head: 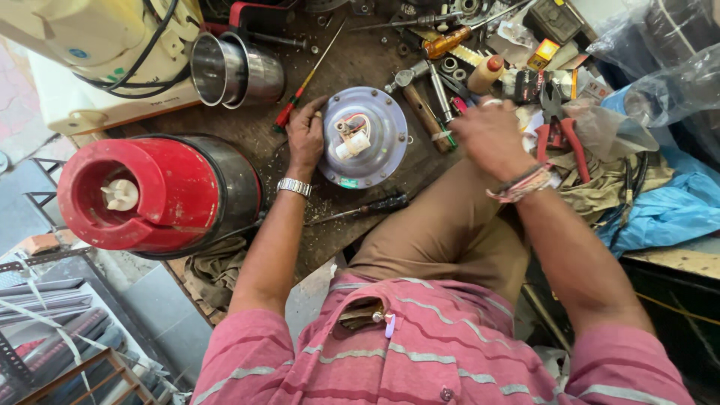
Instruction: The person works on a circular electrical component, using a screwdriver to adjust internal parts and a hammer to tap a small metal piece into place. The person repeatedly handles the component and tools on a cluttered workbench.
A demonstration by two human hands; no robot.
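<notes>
A round grey metal motor plate (382,127) with a white plastic connector and wires at its middle lies on the dark workbench. My left hand (306,136), with a metal watch at the wrist, grips the plate's left rim. My right hand (491,133) hovers over the tools to the plate's right, palm down, fingers loosely curled over small items; whether it holds anything is hidden. A thread band circles that wrist.
A red and black mixer base (161,195) lies on its side at left. A steel jar (232,69) stands behind it. Red-handled pliers (559,131), a hammer (421,105), screwdrivers (300,90) and several small parts crowd the bench. A blue plastic sheet (667,210) lies at right.
</notes>
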